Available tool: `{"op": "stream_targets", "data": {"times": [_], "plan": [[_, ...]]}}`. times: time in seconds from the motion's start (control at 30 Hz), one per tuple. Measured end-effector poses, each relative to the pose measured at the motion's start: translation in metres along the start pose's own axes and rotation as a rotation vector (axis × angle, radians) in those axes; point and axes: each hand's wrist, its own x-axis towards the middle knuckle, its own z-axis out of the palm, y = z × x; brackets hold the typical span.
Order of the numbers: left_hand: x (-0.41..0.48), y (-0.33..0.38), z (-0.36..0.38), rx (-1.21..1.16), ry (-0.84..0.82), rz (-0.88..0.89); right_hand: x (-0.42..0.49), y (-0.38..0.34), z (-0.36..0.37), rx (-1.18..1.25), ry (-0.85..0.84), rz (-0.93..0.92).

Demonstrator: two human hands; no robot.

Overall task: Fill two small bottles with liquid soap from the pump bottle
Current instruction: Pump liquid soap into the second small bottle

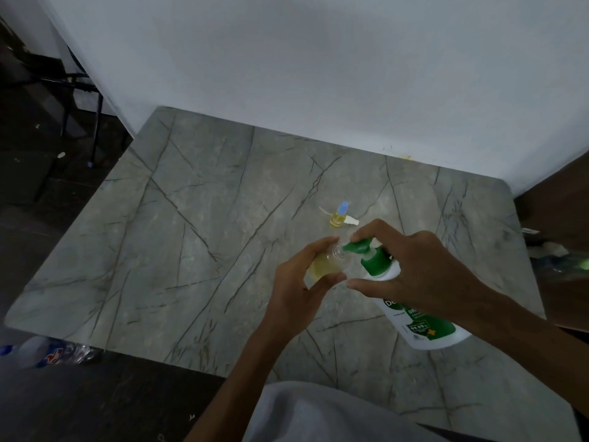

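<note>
One's in the bag, by the look of it: the capped bottle point(338, 216) stands on the table point(191, 250) beyond your hands, blue top on, yellow soap inside, with a loose white cap point(352, 221) lying just beside it. So I'd judge you're on number two. Your left hand point(296, 288) is wrapped round the open bottle point(323, 266), fingers curled over its far side and thumb across the near side, with its mouth angled up and sitting right at the tip of the green pump head point(360, 245). There's yellow soap pooled in its lower part, but your fingers hide too much for me to call the level, and I can't say whether it rests on the table or is held off it. Your right hand point(424, 275) is spread over the pump bottle point(424, 327), forefinger arched across the pump head and thumb stretched low toward the open bottle. It pinches nothing, and I can't tell whether it's bearing down. Left to do, as I read it: finish this fill, then cap it, likely with that white cap.
</note>
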Motion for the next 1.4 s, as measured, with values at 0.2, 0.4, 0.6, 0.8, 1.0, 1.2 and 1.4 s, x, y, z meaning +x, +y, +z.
{"op": "stream_targets", "data": {"times": [0.2,0.4,0.6,0.8,1.0,1.2,1.4], "plan": [[0.0023,-0.0019,-0.0017,-0.025,0.028,0.003,0.0016,-0.0023,-0.0002,-0.047,-0.021,-0.028],[0.0027,0.0030,0.0001,-0.009,0.005,0.008,0.0001,0.0009,0.0007,0.034,0.057,-0.010],[0.0020,0.0033,-0.0007,-0.040,0.023,-0.005,0.0044,-0.0007,-0.0041,-0.019,-0.004,-0.020],[0.0016,0.0046,-0.0017,-0.053,0.034,0.010,0.0026,-0.0005,-0.0013,-0.024,0.004,-0.035],[-0.0003,0.0040,0.0018,-0.066,0.010,0.003,0.0040,-0.0019,-0.0019,0.006,0.024,-0.017],[0.0001,0.0032,0.0003,-0.145,0.045,-0.029,0.0040,-0.0014,0.0010,-0.046,-0.007,-0.032],[-0.0022,0.0024,0.0027,-0.117,0.021,-0.020,0.0022,0.0008,0.0041,0.012,0.049,-0.046]]}}
